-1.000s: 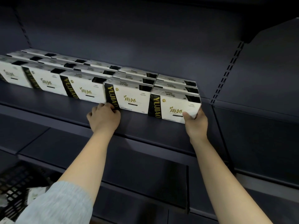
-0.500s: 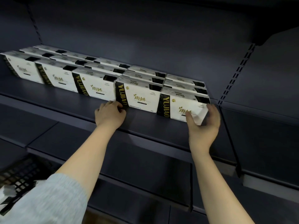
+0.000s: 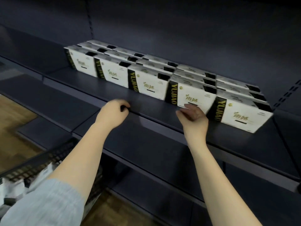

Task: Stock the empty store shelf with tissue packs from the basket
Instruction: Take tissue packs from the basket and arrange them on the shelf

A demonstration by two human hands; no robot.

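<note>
Two bare hands reach over a dark shelf [image 3: 146, 110] in the head view. At the far left bottom, a black mesh basket [image 3: 40, 162] sits low beside the wooden floor [image 3: 14, 121], with white tissue packs [image 3: 14, 185] lying inside it, partly hidden by a grey sleeve [image 3: 42, 204]. Right of the basket, the left hand [image 3: 112, 113] hangs at the front edge of the shelf with its fingers curled in loosely and nothing between them; whether the knuckles touch the shelf edge cannot be told. Behind and to the right of it, a front row of five white packs [image 3: 151, 84] with black side bands stands upright on the shelf, running from the back left toward the near right, with further rows [image 3: 153, 62] set close behind. The right hand [image 3: 193, 115] hovers just in front of the fourth pack [image 3: 192, 95] of that row, fingers relaxed and slightly spread, holding nothing; it is blurred, so contact with the pack cannot be told. Farthest right stands the fifth pack [image 3: 242, 116], close beside the fourth, near a slotted upright [image 3: 288, 93] of the shelving.
</note>
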